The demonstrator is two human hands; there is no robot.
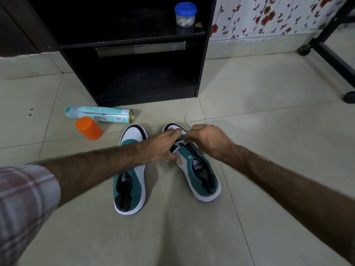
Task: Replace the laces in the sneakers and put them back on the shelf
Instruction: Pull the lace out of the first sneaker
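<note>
Head view: jar [185,15] on shelf [115,38] holds white pieces [184,21]

The sneakers [132,181] are teal and white, the lace [187,119] white, the cap [88,128] orange, the sleeve [25,204] plaid.

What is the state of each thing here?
Right teal-and-white sneaker: partly laced.
Left teal-and-white sneaker: unlaced.
White lace: pinched by right hand.
Left hand: fingers straight, pressing right sneaker.
Pale green spray can: lying on its side.
Orange plastic cylinder: standing upright.
Blue-lidded clear jar: closed.
</note>
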